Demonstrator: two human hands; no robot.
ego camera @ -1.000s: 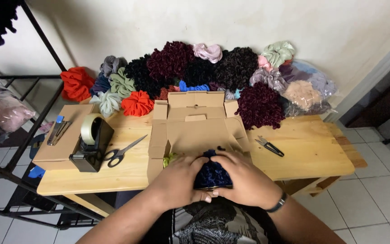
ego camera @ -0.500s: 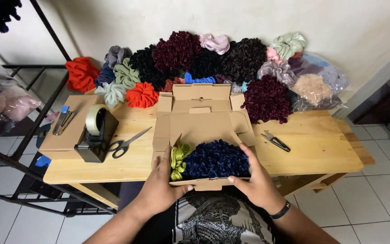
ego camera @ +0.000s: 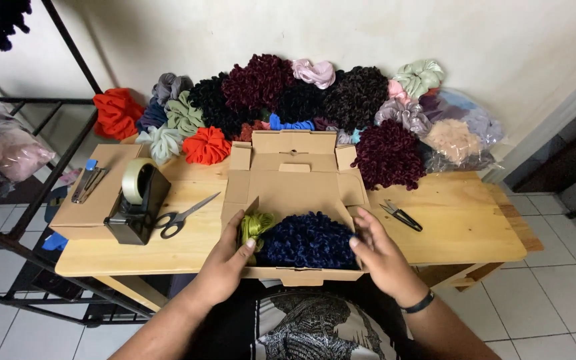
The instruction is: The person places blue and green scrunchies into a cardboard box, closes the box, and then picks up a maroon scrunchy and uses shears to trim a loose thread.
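An open cardboard box (ego camera: 293, 192) sits at the near edge of a wooden table (ego camera: 461, 230), lid flaps up. Inside lie a dark blue ruffled scrunchie (ego camera: 308, 241) and, left of it, an olive-green one (ego camera: 255, 225). My left hand (ego camera: 227, 260) rests on the box's left front corner, thumb touching the green scrunchie. On the right side of the box sits my right hand (ego camera: 378, 252), fingers spread against the blue scrunchie's edge. Neither hand grips anything.
A heap of scrunchies (ego camera: 301, 100) in many colours lines the wall behind the box. Left of the box are scissors (ego camera: 180, 217), a black tape dispenser (ego camera: 136, 200) and a closed cardboard box (ego camera: 95, 193). Small snips (ego camera: 401, 215) lie to the right. A black metal rack (ego camera: 28, 193) stands at left.
My hands, which pressed the blue scrunchie together at the box front, have let it go into the box and moved apart to the box's two sides.
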